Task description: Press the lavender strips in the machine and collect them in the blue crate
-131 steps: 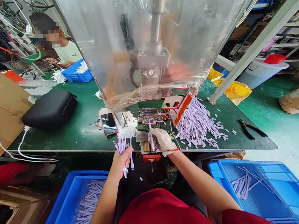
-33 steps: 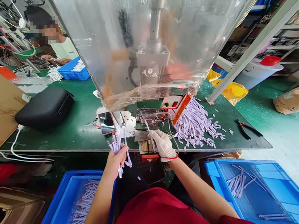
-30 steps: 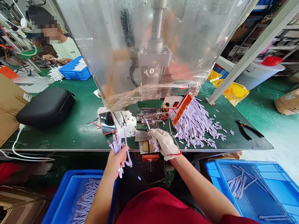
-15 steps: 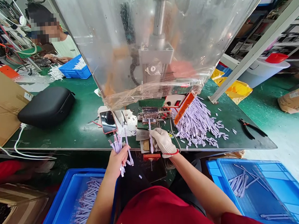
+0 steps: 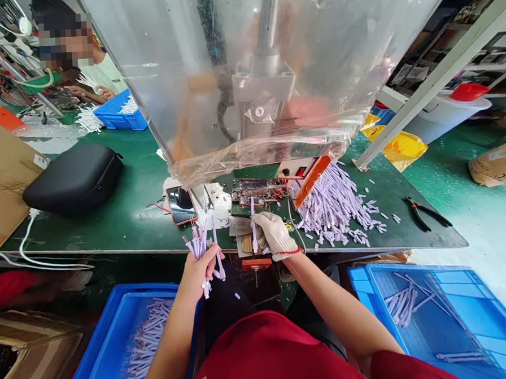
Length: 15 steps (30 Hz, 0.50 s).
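Observation:
My bare left hand [image 5: 201, 268] is closed around a bundle of pale lilac strips [image 5: 197, 242] with thin pinkish ends, fanned upward in front of the bench edge. One strip leans apart from the others. My right hand [image 5: 273, 233], in a white knitted glove with a red cuff, pinches a single lilac strip [image 5: 253, 223] upright in view. That strip's far end lies at the small metal fixture [image 5: 253, 192] of the press. The gloved fingertips partly hide its middle.
A plastic-wrapped press guard [image 5: 251, 88] hangs over the fixture. Right of it are a heap of lilac strips [image 5: 332, 202] and pliers [image 5: 426, 211]. A phone [image 5: 181, 204] and black case [image 5: 74, 179] lie left. Blue bins [image 5: 95, 339] flank me; a co-worker [image 5: 102, 70] sits back left.
The camera view has shifted slightly. Both hands keep nearly the same place and hold; the strip in my right hand stays at the fixture.

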Each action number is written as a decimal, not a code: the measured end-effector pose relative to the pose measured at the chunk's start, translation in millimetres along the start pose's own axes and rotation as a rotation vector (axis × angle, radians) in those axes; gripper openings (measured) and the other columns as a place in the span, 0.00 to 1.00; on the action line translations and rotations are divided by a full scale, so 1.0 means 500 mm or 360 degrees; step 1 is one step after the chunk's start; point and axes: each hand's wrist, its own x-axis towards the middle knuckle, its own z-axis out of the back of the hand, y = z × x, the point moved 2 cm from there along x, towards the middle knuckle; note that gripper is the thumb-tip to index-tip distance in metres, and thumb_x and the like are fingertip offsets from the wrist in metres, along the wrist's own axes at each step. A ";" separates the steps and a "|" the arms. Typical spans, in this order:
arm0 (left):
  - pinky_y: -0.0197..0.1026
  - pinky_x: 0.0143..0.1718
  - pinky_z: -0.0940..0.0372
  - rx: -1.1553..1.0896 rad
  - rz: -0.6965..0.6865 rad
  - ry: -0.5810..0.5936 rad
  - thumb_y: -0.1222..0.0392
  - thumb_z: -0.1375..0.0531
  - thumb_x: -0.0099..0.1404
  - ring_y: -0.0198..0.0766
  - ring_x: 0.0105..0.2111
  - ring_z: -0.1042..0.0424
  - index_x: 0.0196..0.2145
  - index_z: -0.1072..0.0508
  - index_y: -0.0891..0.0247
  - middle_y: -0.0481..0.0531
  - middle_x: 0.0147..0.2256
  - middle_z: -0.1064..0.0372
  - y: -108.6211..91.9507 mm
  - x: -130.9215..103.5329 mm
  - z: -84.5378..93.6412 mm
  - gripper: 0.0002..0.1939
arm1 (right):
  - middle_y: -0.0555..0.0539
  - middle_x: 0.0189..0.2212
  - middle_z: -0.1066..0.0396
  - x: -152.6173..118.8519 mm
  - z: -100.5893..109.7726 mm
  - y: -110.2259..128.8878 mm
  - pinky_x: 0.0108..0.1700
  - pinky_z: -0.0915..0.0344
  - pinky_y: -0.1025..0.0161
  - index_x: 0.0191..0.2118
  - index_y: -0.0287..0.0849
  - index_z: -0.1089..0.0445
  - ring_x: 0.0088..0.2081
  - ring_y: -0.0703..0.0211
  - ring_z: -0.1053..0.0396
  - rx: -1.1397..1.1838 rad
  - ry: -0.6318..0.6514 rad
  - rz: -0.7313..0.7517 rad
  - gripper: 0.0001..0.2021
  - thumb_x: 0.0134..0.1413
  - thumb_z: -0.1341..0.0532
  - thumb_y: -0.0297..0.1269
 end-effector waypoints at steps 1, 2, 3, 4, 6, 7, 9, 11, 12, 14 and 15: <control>0.31 0.14 0.58 0.0015 0.0005 0.0032 0.44 0.36 0.61 0.24 0.11 0.53 0.26 0.26 0.67 0.40 0.10 0.48 0.000 0.000 0.000 0.21 | 0.56 0.11 0.40 0.000 0.000 0.001 0.10 0.50 0.70 0.24 0.45 0.40 0.09 0.67 0.45 0.0009 0.0007 -0.0011 0.14 0.51 0.40 0.46; 0.31 0.14 0.58 0.0026 0.0011 0.0057 0.44 0.37 0.62 0.24 0.11 0.53 0.26 0.25 0.67 0.40 0.10 0.48 0.000 -0.001 0.000 0.21 | 0.56 0.11 0.40 0.000 0.000 0.001 0.10 0.50 0.70 0.24 0.45 0.40 0.09 0.67 0.45 0.0015 0.0012 -0.0018 0.14 0.51 0.40 0.46; 0.31 0.14 0.58 0.0039 0.0014 0.0078 0.45 0.37 0.63 0.24 0.11 0.53 0.26 0.25 0.68 0.40 0.10 0.48 0.000 -0.002 -0.001 0.21 | 0.57 0.11 0.39 0.001 0.000 0.001 0.10 0.50 0.70 0.24 0.45 0.40 0.09 0.67 0.45 0.0019 0.0017 -0.0021 0.14 0.51 0.40 0.46; 0.31 0.14 0.58 0.0054 0.0015 0.0093 0.45 0.37 0.63 0.24 0.11 0.53 0.26 0.25 0.68 0.40 0.10 0.48 -0.001 -0.002 -0.001 0.21 | 0.57 0.11 0.39 0.002 0.000 0.000 0.10 0.50 0.70 0.25 0.45 0.40 0.09 0.66 0.45 0.0018 0.0020 -0.0019 0.13 0.51 0.39 0.46; 0.31 0.14 0.57 0.0080 0.0006 0.0091 0.46 0.36 0.62 0.24 0.11 0.52 0.25 0.26 0.68 0.42 0.12 0.43 -0.004 -0.003 -0.003 0.20 | 0.56 0.12 0.39 0.005 0.001 -0.003 0.10 0.49 0.69 0.25 0.45 0.40 0.10 0.66 0.45 0.0017 0.0032 -0.0005 0.13 0.52 0.40 0.47; 0.31 0.14 0.57 0.0088 -0.0006 0.0085 0.47 0.35 0.61 0.23 0.12 0.51 0.26 0.26 0.67 0.44 0.14 0.38 -0.007 -0.003 -0.004 0.19 | 0.56 0.12 0.39 0.006 0.001 -0.005 0.10 0.49 0.69 0.25 0.45 0.40 0.10 0.66 0.45 0.0016 0.0042 0.0006 0.13 0.52 0.40 0.47; 0.31 0.13 0.56 0.0108 -0.0038 0.0090 0.48 0.34 0.60 0.23 0.12 0.49 0.28 0.28 0.66 0.48 0.21 0.29 -0.016 -0.001 -0.005 0.17 | 0.56 0.12 0.38 0.006 0.003 -0.006 0.11 0.49 0.69 0.25 0.45 0.40 0.10 0.66 0.45 -0.0004 0.0051 0.0024 0.14 0.53 0.40 0.48; 0.31 0.13 0.55 0.0164 -0.0078 0.0126 0.48 0.34 0.59 0.23 0.13 0.48 0.30 0.28 0.66 0.50 0.24 0.26 -0.028 0.001 -0.007 0.16 | 0.55 0.14 0.37 -0.002 0.010 0.003 0.13 0.46 0.68 0.26 0.45 0.39 0.12 0.66 0.44 -0.0108 -0.0027 0.0086 0.16 0.53 0.39 0.51; 0.31 0.14 0.54 0.0211 -0.0095 0.0148 0.48 0.34 0.60 0.24 0.13 0.47 0.31 0.28 0.66 0.50 0.24 0.27 -0.034 0.003 -0.007 0.16 | 0.54 0.16 0.35 -0.009 0.015 0.013 0.16 0.44 0.68 0.26 0.44 0.37 0.15 0.65 0.41 -0.0202 -0.0096 0.0160 0.17 0.53 0.39 0.52; 0.31 0.14 0.52 0.0320 -0.0116 0.0187 0.48 0.34 0.59 0.25 0.13 0.46 0.31 0.27 0.65 0.49 0.23 0.27 -0.045 0.007 -0.009 0.16 | 0.51 0.23 0.28 -0.031 0.021 0.038 0.24 0.37 0.67 0.30 0.43 0.31 0.22 0.63 0.34 -0.0405 -0.0193 0.0372 0.18 0.53 0.37 0.54; 0.32 0.14 0.50 0.0370 -0.0121 0.0204 0.48 0.33 0.59 0.26 0.14 0.46 0.32 0.26 0.65 0.49 0.23 0.28 -0.050 0.009 -0.010 0.16 | 0.50 0.27 0.26 -0.044 0.022 0.051 0.28 0.35 0.67 0.33 0.43 0.28 0.27 0.62 0.31 -0.0473 -0.0174 0.0474 0.17 0.53 0.36 0.54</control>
